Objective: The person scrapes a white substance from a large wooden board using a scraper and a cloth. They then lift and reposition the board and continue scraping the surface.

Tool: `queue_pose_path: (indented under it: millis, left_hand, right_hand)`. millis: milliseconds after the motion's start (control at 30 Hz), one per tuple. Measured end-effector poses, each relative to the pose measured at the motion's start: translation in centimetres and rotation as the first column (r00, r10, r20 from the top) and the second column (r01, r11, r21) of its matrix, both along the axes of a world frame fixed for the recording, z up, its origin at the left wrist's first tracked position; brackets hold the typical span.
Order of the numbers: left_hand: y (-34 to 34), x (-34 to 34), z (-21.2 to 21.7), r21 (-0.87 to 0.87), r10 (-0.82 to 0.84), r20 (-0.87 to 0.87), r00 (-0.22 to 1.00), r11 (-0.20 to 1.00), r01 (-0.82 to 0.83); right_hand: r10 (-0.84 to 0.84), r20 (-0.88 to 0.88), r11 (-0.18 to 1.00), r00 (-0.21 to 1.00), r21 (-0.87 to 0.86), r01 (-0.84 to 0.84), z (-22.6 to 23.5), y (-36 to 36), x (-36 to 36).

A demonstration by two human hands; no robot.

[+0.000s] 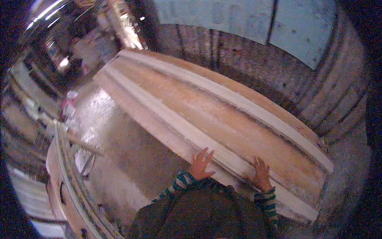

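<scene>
Packages and signs: none can be made out; the far left is a blur of bright strip lights and cluttered shelving, too smeared to tell any label.
Panel: a long wooden panel with pale raised rails along its length, leaning on edge, running from far left to near right across the middle of the view.
Panel colour: bare reddish-brown wood between whitish rails, with rough pale smears along the near edge.
Left hand: the left hand is spread wide, fingers fanned, palm pressed flat against the near rail of the panel; it grips nothing.
Right hand: the right hand is open, fingers loosely spread, lying on the same near rail, to the right of the other and apart from it.
Sleeves: striped cuffs in teal and dark bands, under a dark jacket that fills the near middle.
Floor: grey concrete floor, dusty, with a bright glare patch far left of the panel.
Wall: brick wall behind the panel, with pale blue sheets above.
Near left: a second wooden frame with a curved pale edge, well apart from both hands.
</scene>
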State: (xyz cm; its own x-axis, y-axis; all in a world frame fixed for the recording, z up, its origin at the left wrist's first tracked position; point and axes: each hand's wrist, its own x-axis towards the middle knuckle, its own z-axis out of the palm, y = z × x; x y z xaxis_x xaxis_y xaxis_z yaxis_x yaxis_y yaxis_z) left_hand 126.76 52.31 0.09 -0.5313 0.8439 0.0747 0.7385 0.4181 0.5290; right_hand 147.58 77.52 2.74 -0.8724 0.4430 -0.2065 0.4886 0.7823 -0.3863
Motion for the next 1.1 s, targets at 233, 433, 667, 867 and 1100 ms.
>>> queue_pose_path:
  millis: [233,433,667,867,1100]
  left_hand:
    - [-13.3,0.3,-2.7,0.086,0.365,0.125,0.923,0.922,-0.377]
    - [-23.2,2.3,-5.6,0.059,0.619,0.083,0.781,0.780,-0.624]
    - [-34.6,-4.4,-12.5,-0.150,0.590,0.247,0.769,0.807,-0.571]
    - [-40.4,-11.8,-14.4,-0.121,0.537,0.256,0.804,0.843,-0.524]
    - [-40.4,-27.3,-6.3,-0.016,0.360,0.313,0.879,0.927,-0.375]
  right_hand:
    - [0.481,-0.229,0.872,0.847,0.024,-0.489,0.8,-7.6,-14.6]
    - [0.616,-0.288,0.767,0.733,0.011,-0.641,-0.2,-14.7,-26.4]
    - [0.583,-0.190,0.812,0.790,0.103,-0.575,-1.7,-23.5,-40.4]
    - [0.427,-0.259,0.901,0.867,0.201,-0.384,-4.1,-26.2,-50.7]
    - [0.366,-0.104,0.860,0.925,0.417,-0.293,-3.5,-30.2,-56.8]
